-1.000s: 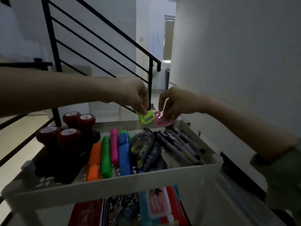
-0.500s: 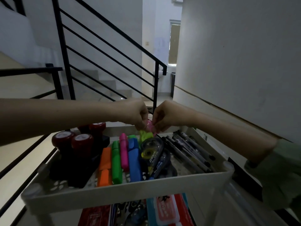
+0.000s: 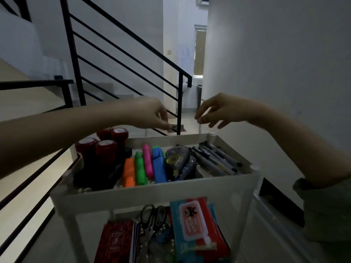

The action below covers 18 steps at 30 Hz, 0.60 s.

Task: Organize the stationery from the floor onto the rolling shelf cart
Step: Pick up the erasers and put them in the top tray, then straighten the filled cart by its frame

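Note:
The white rolling cart's top tray [image 3: 152,188] holds red-capped stamps [image 3: 103,147] at the left, coloured highlighters [image 3: 146,166] in the middle, correction tape dispensers [image 3: 178,160] and several dark pens [image 3: 214,158] at the right. Both hands hover above the tray's far edge, empty. My left hand [image 3: 150,114] has loosely bent fingers pointing right. My right hand [image 3: 218,111] has relaxed, spread fingers pointing left. The small green and pink sharpeners are hidden from view.
A lower shelf holds a red booklet [image 3: 114,242], scissors [image 3: 150,223] and a blue-and-red pack [image 3: 195,226]. Black stair railing [image 3: 121,52] stands behind and left of the cart. A white wall [image 3: 275,63] runs close along the right.
Both hands let go of the green and pink sharpeners at the tray's back and rose above it, moving apart. The camera tilted down, showing more of the lower shelf.

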Available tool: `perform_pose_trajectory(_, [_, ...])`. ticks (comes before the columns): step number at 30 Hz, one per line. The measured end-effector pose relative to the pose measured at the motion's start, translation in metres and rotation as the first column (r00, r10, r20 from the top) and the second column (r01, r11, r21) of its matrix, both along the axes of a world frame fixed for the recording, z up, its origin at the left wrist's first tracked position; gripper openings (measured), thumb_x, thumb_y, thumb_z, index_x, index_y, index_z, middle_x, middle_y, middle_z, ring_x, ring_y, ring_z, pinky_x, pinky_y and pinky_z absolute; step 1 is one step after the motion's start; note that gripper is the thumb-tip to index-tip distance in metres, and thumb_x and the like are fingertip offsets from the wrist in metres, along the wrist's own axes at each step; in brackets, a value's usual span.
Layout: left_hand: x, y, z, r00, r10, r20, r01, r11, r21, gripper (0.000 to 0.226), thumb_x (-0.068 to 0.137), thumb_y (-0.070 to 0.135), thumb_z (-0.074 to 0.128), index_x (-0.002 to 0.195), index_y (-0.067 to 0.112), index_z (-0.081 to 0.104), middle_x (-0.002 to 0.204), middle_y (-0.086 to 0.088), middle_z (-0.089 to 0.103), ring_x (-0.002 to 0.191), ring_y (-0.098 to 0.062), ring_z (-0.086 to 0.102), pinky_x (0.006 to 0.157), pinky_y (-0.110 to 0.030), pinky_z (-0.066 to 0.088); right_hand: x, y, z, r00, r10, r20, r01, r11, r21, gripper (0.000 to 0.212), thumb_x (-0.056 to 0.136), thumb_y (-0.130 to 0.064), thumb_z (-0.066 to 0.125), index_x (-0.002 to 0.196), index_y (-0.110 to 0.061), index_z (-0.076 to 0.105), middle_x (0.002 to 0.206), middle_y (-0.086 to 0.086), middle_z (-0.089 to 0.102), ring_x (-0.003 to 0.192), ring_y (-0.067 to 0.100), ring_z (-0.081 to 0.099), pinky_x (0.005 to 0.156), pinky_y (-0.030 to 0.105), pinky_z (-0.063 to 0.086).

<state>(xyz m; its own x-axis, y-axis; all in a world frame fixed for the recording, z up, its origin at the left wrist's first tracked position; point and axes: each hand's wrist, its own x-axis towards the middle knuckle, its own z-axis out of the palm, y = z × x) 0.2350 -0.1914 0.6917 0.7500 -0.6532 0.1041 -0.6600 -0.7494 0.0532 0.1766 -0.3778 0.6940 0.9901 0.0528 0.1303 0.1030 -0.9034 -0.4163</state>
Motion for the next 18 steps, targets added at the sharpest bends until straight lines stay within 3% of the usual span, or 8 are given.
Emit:
perform_pose_trajectory(5, [-0.071, 0.02, -0.006, 0.979, 0.005, 0.204, 0.064, 0.943, -0.327, 0.034, 0.09, 0.036, 0.051, 0.115, 0.015, 0.06, 0.122, -0.005, 0.06, 0.106, -0.014, 0.054, 0.083, -0.025, 0.039, -0.067, 0.005, -0.02, 0.972, -0.07, 0.225, 0.055, 0.996, 0.074, 0.016, 0.088, -0.026, 0.059, 0.102, -0.019, 0.064, 0.085, -0.008, 0.057, 0.086, 0.016, 0.055, 0.072, 0.025, 0.049])
perform_pose_trajectory(9, [-0.13, 0.038, -0.045, 0.943, 0.105, 0.316, 0.071, 0.865, -0.498, 0.033, 0.092, 0.033, 0.052, 0.115, 0.012, 0.062, 0.124, -0.007, 0.06, 0.114, -0.018, 0.053, 0.081, -0.023, 0.034, -0.125, 0.007, -0.067, 0.921, -0.137, 0.365, 0.091, 0.986, 0.139, 0.015, 0.088, -0.026, 0.059, 0.099, -0.018, 0.064, 0.118, 0.006, 0.059, 0.091, 0.016, 0.055, 0.075, 0.028, 0.045])
perform_pose_trajectory(11, [-0.159, 0.052, -0.072, 0.93, 0.162, 0.331, 0.067, 0.809, -0.583, 0.033, 0.092, 0.031, 0.053, 0.115, 0.009, 0.062, 0.122, -0.01, 0.062, 0.11, -0.018, 0.055, 0.081, -0.023, 0.036, -0.159, 0.008, -0.095, 0.887, -0.207, 0.413, 0.121, 0.967, 0.226, 0.014, 0.087, -0.028, 0.061, 0.097, -0.019, 0.065, 0.114, 0.01, 0.061, 0.093, 0.02, 0.056, 0.081, 0.035, 0.046])
perform_pose_trajectory(14, [-0.201, 0.076, -0.119, 0.933, 0.226, 0.279, 0.027, 0.73, -0.683, 0.032, 0.092, 0.028, 0.054, 0.114, 0.006, 0.063, 0.117, -0.013, 0.064, 0.105, -0.019, 0.057, 0.08, -0.026, 0.04, -0.206, 0.01, -0.134, 0.883, -0.293, 0.368, 0.183, 0.935, 0.305, 0.026, 0.088, -0.028, 0.059, 0.108, -0.013, 0.062, 0.106, 0.007, 0.057, 0.095, 0.021, 0.053, 0.083, 0.038, 0.047])
perform_pose_trajectory(18, [-0.227, 0.094, -0.161, 0.952, 0.28, 0.126, -0.094, 0.656, -0.749, 0.029, 0.092, 0.024, 0.055, 0.11, 0.004, 0.065, 0.115, -0.013, 0.065, 0.111, -0.024, 0.057, 0.08, -0.022, 0.036, -0.25, 0.008, -0.156, 0.922, -0.364, 0.134, 0.31, 0.899, 0.309, 0.035, 0.089, -0.029, 0.058, 0.116, -0.006, 0.057, 0.105, 0.011, 0.06, 0.091, 0.023, 0.055, 0.08, 0.034, 0.047])
